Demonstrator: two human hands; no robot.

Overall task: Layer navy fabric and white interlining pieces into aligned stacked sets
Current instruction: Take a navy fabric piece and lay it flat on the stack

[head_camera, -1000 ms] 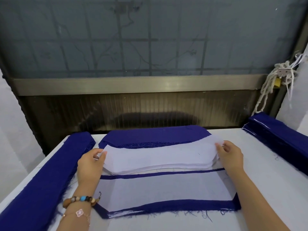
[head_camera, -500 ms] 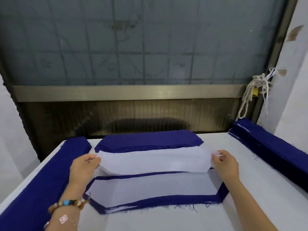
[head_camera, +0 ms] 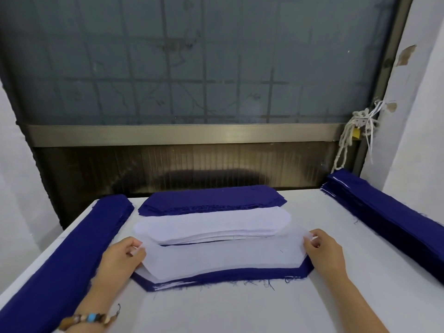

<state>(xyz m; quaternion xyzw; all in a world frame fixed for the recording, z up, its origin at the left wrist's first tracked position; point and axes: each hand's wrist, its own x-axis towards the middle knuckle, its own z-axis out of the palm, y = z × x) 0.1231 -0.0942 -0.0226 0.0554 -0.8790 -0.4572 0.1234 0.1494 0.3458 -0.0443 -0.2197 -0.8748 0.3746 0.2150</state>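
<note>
white interlining piece (head_camera: 223, 258), pinched at either end by the left hand (head_camera: 120, 258) and right hand (head_camera: 324, 251), lies stretched over the near navy stack (head_camera: 240, 276), probably so its outline can be matched to it.

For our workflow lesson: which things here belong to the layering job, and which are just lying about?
Job: white interlining piece, pinched by left hand and right hand; layered stack beneath; white interlining pile; navy fabric pile.
Lying about: knotted rope; window frame.

L hand (head_camera: 120, 258), R hand (head_camera: 324, 251) pinch interlining (head_camera: 223, 258) over stack (head_camera: 228, 276).
</note>
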